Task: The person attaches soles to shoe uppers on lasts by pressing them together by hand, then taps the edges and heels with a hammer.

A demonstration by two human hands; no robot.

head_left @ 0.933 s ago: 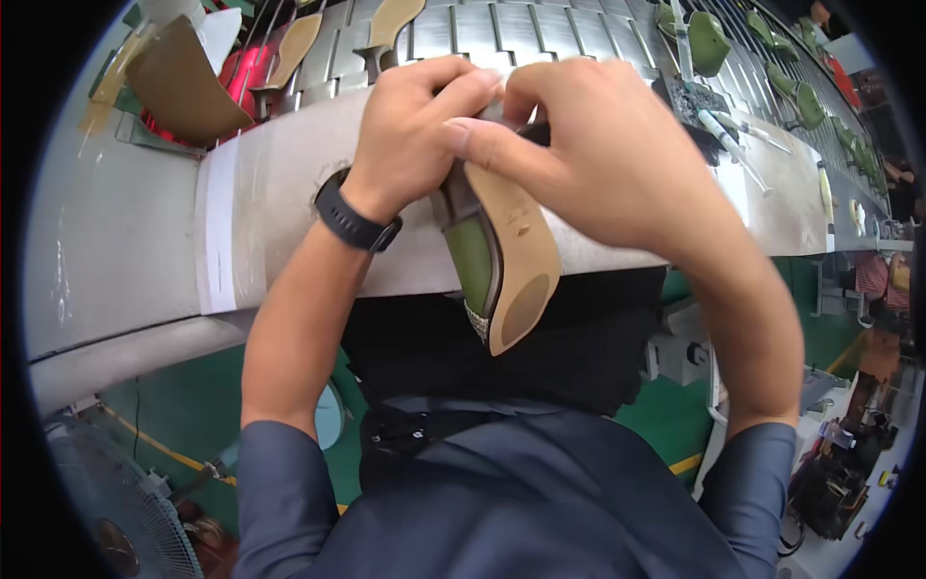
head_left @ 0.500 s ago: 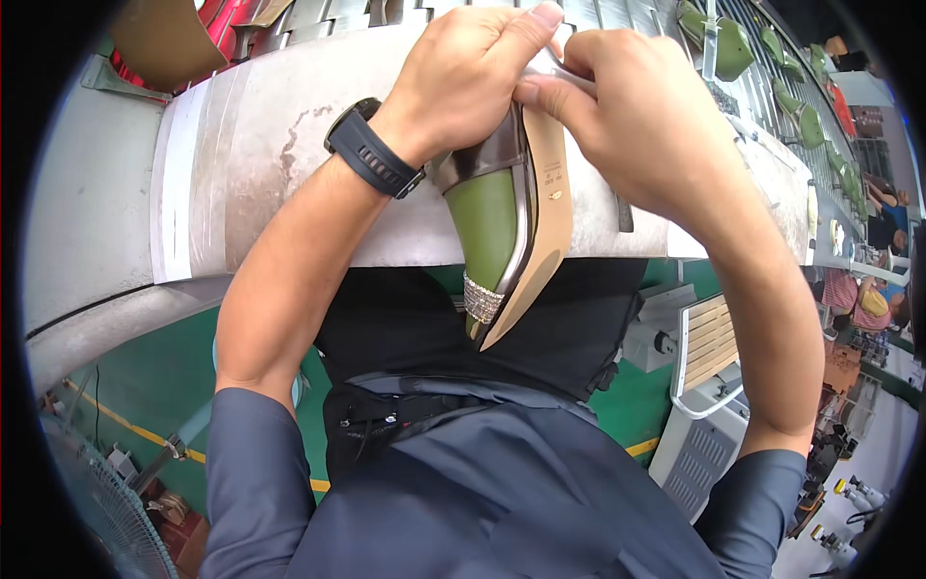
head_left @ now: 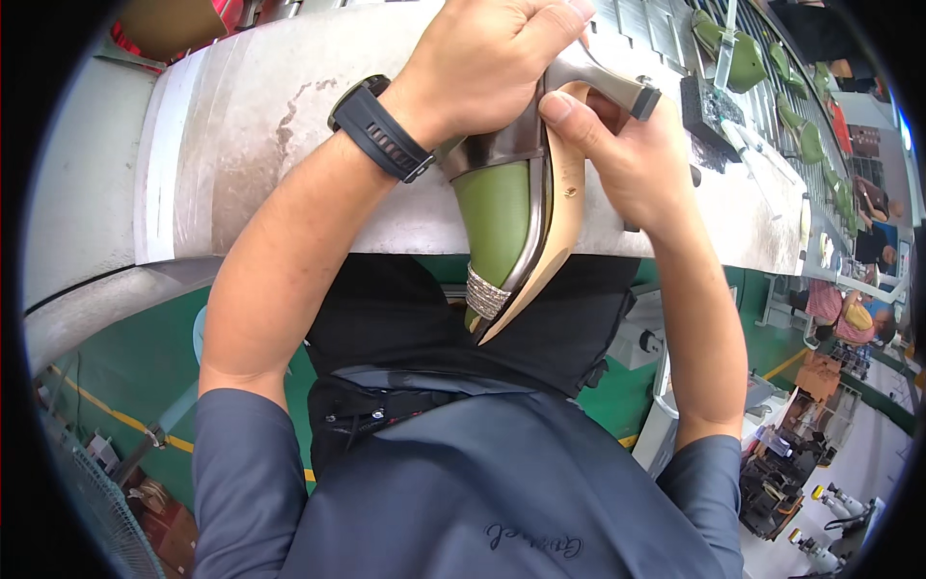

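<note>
Between my hands is a high-heeled shoe (head_left: 566,207) with a tan sole, dark metallic upper and a glittering band (head_left: 487,294) near the toe. A green shoe last (head_left: 497,212) fills it. The toe points down toward my lap and the grey heel (head_left: 622,89) sticks out to the right. My left hand (head_left: 482,72), below a black wristwatch (head_left: 376,130), is closed around the back part of the shoe, hiding much of it. With the thumb on the sole by the heel, my right hand (head_left: 632,154) grips from the other side; its fingers are partly hidden behind the heel.
A pale, stained bench surface (head_left: 260,159) lies beneath my hands. Beyond it, several green shoe parts (head_left: 748,63) rest on a metal rack at the right. A black block (head_left: 709,116) stands near my right hand. Other people (head_left: 854,309) are far right.
My right hand has shifted down and turned, and its forearm has swung inward. The shoe has rolled slightly, so its heel now shows, pointing right. My left hand keeps its hold.
</note>
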